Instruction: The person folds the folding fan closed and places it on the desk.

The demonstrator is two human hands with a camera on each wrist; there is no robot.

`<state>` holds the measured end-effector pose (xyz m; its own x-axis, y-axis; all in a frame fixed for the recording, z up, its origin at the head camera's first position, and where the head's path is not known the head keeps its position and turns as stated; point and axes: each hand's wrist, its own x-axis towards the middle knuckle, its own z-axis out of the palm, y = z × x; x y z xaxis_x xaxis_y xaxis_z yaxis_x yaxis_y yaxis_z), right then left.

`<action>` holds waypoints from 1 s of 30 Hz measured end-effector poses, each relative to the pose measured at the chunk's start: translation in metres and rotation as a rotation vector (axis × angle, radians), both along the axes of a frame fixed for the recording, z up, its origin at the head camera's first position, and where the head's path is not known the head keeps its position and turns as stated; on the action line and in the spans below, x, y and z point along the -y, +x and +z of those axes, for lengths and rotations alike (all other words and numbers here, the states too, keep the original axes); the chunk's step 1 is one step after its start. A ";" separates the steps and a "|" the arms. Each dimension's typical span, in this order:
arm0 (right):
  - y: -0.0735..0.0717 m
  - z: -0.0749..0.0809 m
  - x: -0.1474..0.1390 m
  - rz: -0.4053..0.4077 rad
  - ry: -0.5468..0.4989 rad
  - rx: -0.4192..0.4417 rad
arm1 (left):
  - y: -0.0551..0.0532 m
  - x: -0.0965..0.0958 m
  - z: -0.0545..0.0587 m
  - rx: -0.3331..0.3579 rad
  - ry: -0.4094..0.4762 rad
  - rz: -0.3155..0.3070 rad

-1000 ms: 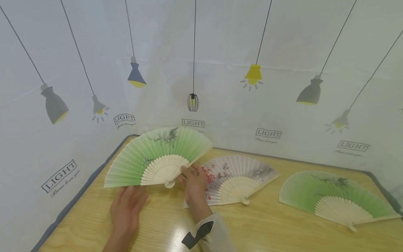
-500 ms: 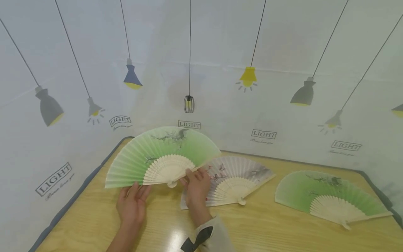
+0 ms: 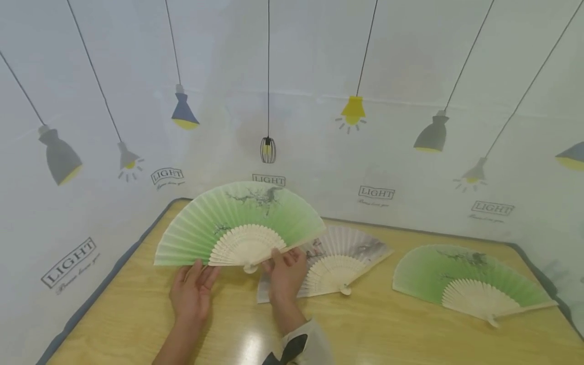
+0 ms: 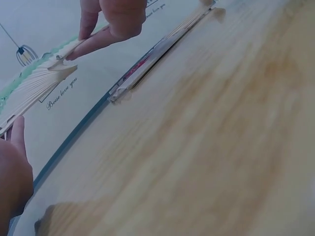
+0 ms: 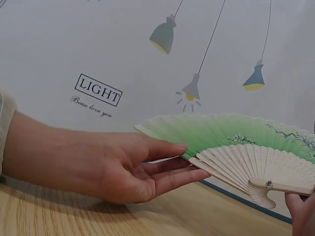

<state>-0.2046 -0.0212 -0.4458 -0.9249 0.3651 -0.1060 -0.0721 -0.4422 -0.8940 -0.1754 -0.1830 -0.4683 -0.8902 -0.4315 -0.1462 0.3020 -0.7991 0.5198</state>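
The left hand (image 3: 193,291) and the right hand (image 3: 287,274) hold a spread green fan (image 3: 246,210) between them, raised off the bench (image 3: 401,332) with its pivot toward the person. The left hand pinches the lower left edge, its thumb over the leaf and its fingers beneath. The right hand grips the opposite outer rib just beside the pivot, between thumb and fingers; the left wrist view catches the fan nearly edge-on, so how far those fingers wrap underneath is hard to judge.

The fan has pale pierced ribs and a leaf shading from green to white, painted with a dark branch. Partly hidden behind the right hand, a grey fan (image 3: 344,241) with red blossoms lies open on the bench. Farther right, well apart from the hands, lies another green fan (image 3: 417,271), also spread, with a similar dark branch.

A light sleeve (image 3: 317,344) with a black patch covers the right forearm. Behind the bench stands a pale backdrop (image 3: 315,61) printed with hanging lamps, among them a yellow lamp (image 3: 353,107), and the word LIGHT.
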 end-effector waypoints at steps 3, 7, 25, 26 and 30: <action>0.000 -0.003 -0.003 0.004 0.038 -0.011 | 0.001 0.000 0.000 0.003 -0.024 -0.025; 0.002 -0.005 -0.007 0.020 0.059 -0.037 | 0.001 -0.001 -0.001 0.017 -0.040 -0.027; 0.006 -0.011 -0.010 0.097 0.176 -0.065 | -0.008 -0.003 -0.005 0.008 -0.170 -0.009; 0.006 -0.012 -0.010 0.104 0.174 -0.072 | -0.008 -0.002 -0.005 0.006 -0.192 -0.009; 0.007 -0.015 -0.011 0.115 0.158 -0.091 | -0.010 0.000 -0.008 -0.021 -0.296 -0.027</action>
<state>-0.1980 -0.0104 -0.4603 -0.9645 0.2624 0.0303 -0.1132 -0.3073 -0.9449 -0.1854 -0.1829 -0.4768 -0.9033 -0.4290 0.0006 0.2958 -0.6218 0.7251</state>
